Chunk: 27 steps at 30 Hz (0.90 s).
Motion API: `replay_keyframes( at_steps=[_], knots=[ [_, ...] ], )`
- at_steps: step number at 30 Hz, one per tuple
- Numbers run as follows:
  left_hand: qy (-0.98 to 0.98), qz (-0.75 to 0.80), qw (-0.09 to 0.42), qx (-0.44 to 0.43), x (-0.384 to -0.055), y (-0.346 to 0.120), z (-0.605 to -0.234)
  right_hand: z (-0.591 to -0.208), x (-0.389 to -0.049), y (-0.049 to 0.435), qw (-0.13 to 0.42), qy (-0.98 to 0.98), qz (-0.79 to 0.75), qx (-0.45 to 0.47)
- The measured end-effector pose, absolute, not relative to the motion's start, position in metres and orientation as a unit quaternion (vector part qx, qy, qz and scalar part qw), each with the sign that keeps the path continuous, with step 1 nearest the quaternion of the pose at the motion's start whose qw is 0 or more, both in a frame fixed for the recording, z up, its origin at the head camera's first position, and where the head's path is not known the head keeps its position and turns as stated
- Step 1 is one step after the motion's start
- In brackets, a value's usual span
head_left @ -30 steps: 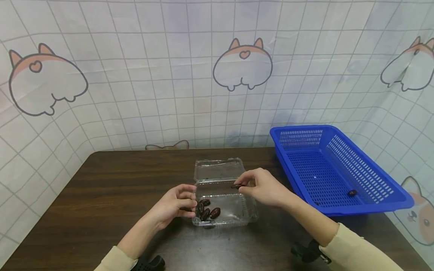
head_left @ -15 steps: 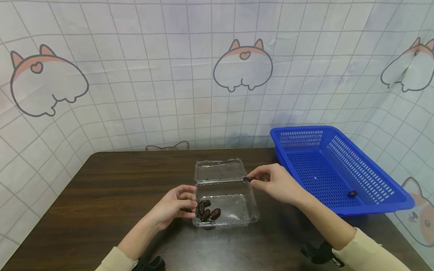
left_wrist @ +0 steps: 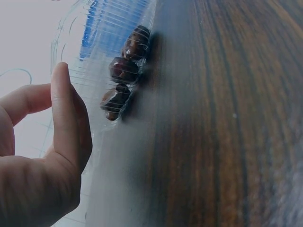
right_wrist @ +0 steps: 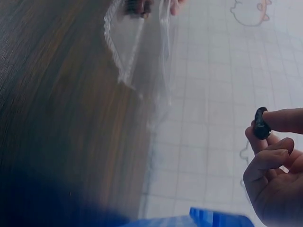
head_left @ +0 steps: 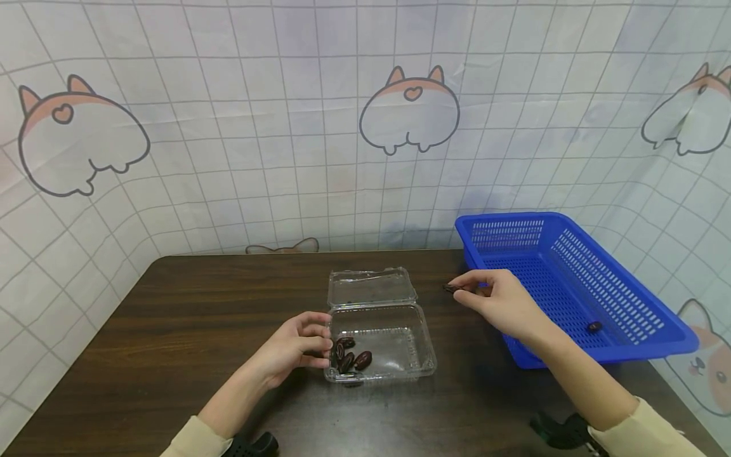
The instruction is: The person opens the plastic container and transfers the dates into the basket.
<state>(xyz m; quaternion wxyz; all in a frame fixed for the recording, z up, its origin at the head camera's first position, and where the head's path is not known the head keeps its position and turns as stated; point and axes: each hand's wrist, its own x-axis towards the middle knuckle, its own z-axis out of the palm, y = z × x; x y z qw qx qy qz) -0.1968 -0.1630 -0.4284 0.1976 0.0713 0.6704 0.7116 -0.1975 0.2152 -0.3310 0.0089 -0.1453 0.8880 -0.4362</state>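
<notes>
A transparent plastic clamshell box (head_left: 394, 346) lies with its lid folded back on the dark table, several brown dates (head_left: 362, 360) gathered at its left end. My left hand (head_left: 297, 346) rests beside the box, its fingers against the left wall; in the left wrist view, dates (left_wrist: 124, 71) show through the plastic. Between thumb and fingertips, my right hand (head_left: 499, 301) pinches one date (head_left: 451, 288) above the table, left of the blue basket (head_left: 485, 219). That pinched date (right_wrist: 261, 124) appears dark in the right wrist view.
The blue perforated basket stands at the table's right side, partly behind my right hand, with a date (head_left: 594, 326) on its floor. A patterned white wall hanging (head_left: 285, 127) rises behind the wooden table (head_left: 228, 285).
Holding the date, my right hand has moved right and slightly farther back, from over the box to beside the basket. My left hand and the box have stayed in place.
</notes>
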Motion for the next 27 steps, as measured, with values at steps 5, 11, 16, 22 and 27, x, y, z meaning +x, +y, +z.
replay_keyframes(
  at_steps=[5, 11, 16, 22, 27],
  knots=[
    [0.670, 0.712, 0.198, 0.070, -0.197, -0.163, -0.429, -0.329, -0.194, 0.227, 0.004, 0.889, -0.441, -0.126],
    [0.670, 0.713, 0.197, 0.070, -0.197, -0.163, -0.428, -0.330, -0.192, 0.244, 0.008, 0.889, -0.447, -0.100],
    [0.670, 0.713, 0.196, 0.071, -0.197, -0.163, -0.427, -0.332, -0.189, 0.257, 0.000, 0.884, -0.460, -0.088],
    [0.671, 0.710, 0.199, 0.071, -0.197, -0.163, -0.428, -0.334, -0.186, 0.274, -0.007, 0.879, -0.471, -0.072],
    [0.672, 0.709, 0.199, 0.074, -0.197, -0.163, -0.428, -0.337, -0.185, 0.285, -0.012, 0.877, -0.476, -0.062]
  ],
)
